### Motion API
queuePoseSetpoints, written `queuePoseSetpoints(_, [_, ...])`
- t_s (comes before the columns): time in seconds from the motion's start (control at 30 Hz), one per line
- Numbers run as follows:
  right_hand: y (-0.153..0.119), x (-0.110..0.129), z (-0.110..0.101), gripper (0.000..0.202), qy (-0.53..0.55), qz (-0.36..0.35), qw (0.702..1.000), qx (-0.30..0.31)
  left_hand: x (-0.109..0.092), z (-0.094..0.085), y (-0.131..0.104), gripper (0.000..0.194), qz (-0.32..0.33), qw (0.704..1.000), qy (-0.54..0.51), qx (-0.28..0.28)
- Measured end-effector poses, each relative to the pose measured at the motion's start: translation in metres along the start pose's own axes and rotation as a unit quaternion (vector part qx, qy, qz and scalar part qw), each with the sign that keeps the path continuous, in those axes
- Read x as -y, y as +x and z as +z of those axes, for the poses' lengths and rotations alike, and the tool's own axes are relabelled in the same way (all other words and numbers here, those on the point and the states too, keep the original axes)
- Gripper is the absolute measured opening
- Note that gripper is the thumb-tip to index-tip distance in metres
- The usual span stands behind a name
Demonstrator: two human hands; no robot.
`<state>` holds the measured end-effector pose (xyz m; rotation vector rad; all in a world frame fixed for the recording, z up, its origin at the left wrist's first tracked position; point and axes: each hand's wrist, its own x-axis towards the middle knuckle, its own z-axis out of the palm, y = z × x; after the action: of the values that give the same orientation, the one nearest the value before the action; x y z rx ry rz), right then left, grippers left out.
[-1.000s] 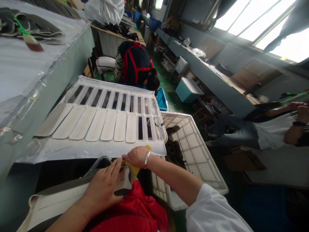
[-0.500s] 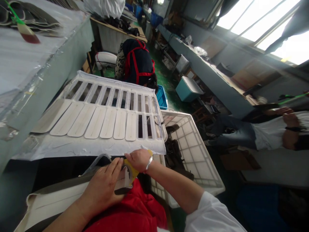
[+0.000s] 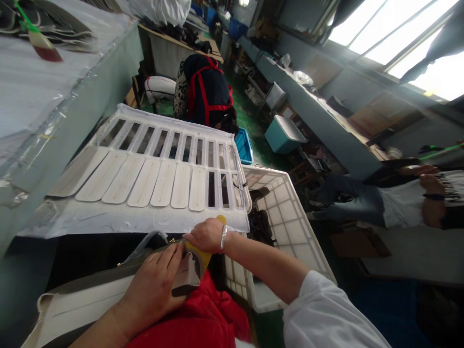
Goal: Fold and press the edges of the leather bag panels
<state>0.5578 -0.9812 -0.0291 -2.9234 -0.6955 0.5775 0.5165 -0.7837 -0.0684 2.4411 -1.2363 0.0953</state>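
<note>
Your right hand [image 3: 206, 236] has its fingers drawn together, pinching a yellow piece [image 3: 203, 258] that lies right under them — one rounded yellow end shows past the back of the hand, the rest slants below the fingertips. A bracelet [image 3: 223, 237] circles that wrist. Just beside it, your left hand [image 3: 155, 278] lies over a long pale panel [image 3: 90, 302], fingers side by side and pointing at your right hand; you cannot tell here whether its thumb grips from beneath. The panel runs out from under your left palm on both sides, its far end reaching the yellow piece, with dark material along its edges. Beneath both hands is red cloth [image 3: 206, 314] over your lap.

Beyond your fingers stands a white slotted rack [image 3: 145, 222], a row of pale rounded strips [image 3: 143, 183] laid across it. To its right sits a white crate [image 3: 293, 217] with dark things [image 3: 261, 224] in it — then a blue bin [image 3: 243, 147] farther off. A desk [image 3: 39, 104] on the left carries grey sheets [image 3: 68, 36]. Past the rack a co-worker [image 3: 205, 94] bends low, and another person [image 3: 402, 203] is at the far right.
</note>
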Motion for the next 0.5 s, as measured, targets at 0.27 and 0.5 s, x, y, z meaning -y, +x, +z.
queuePoseSetpoints(0.27, [-0.008, -0.003, 0.003, 0.052, -0.013, -0.050, 0.998, -0.026, -0.005, -0.005, -0.002, 0.077, 0.007, 1.000, -0.002, 0.009])
queuePoseSetpoints(0.5, [-0.009, -0.001, 0.004, 0.053, -0.014, -0.046, 0.999, -0.021, -0.004, -0.002, -0.004, 0.078, 0.019, 1.000, 0.001, 0.017])
